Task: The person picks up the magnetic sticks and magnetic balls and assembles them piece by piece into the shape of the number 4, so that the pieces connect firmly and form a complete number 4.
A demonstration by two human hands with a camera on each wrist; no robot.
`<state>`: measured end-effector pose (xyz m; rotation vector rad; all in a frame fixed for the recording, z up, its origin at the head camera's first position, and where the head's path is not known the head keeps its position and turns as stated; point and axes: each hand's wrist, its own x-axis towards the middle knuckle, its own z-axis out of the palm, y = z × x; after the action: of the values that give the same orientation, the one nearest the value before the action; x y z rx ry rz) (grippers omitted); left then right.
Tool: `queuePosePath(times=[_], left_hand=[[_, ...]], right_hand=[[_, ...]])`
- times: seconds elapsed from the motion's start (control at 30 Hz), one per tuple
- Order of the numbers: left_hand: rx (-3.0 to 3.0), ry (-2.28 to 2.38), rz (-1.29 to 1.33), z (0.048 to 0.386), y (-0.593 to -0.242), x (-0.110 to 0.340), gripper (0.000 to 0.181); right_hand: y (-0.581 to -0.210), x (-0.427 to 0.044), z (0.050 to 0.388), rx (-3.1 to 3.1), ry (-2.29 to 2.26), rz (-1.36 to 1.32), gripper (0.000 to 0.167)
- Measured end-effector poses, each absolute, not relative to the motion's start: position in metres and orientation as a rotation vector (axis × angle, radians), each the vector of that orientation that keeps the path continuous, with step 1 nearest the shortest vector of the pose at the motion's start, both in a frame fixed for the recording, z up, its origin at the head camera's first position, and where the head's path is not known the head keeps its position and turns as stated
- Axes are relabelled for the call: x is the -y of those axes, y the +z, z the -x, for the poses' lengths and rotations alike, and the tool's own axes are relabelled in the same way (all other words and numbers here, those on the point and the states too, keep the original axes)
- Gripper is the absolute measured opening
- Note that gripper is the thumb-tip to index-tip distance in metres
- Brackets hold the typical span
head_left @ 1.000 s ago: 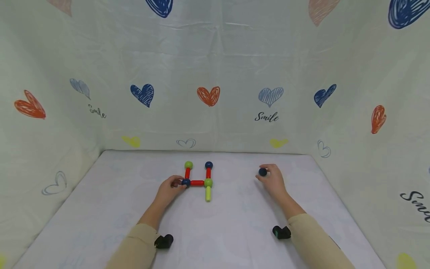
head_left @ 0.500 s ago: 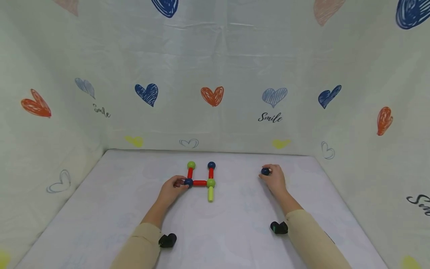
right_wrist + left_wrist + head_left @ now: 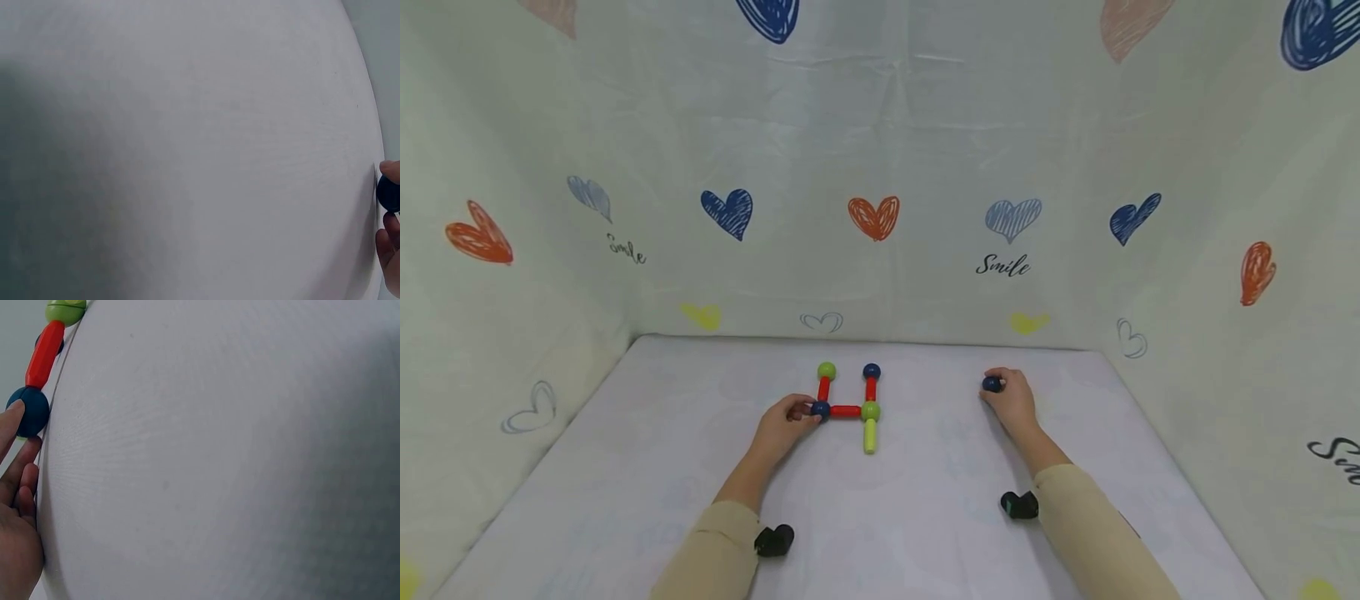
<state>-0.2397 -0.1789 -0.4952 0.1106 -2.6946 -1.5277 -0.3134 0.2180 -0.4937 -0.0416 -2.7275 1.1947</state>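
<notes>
My left hand (image 3: 781,427) pinches a dark blue ball (image 3: 822,410) at the left corner of a stick-and-ball building toy. From that ball one red stick (image 3: 824,389) runs back to a green ball (image 3: 827,371). Another red stick (image 3: 846,411) joins it to a second green ball (image 3: 870,411). That one also bears a red stick leading to a far blue ball (image 3: 871,372) and a light green stick (image 3: 869,437) pointing toward me. Off to the right, my right hand (image 3: 1015,406) pinches a loose dark blue ball (image 3: 992,384), partly visible in the right wrist view.
A white-covered table (image 3: 925,517) lies under both hands. Behind it and at the sides hangs a pale cloth (image 3: 925,283) printed with hearts. Black wrist cameras (image 3: 774,541) sit by both beige sleeves.
The head view has shifted slightly, so everything appears a little further right. Both hands keep their grips, and the toy pieces stay joined in the same layout.
</notes>
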Motion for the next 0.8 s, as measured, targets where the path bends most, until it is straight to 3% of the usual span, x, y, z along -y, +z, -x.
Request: queuePosePath(times=[0.8], left_hand=[[2.685,-1.538,-0.104,0.239,-0.496,0.179,0.035]], right_hand=[[-0.486,-0.203,0.292,2.738,1.267,-0.109,0.035]])
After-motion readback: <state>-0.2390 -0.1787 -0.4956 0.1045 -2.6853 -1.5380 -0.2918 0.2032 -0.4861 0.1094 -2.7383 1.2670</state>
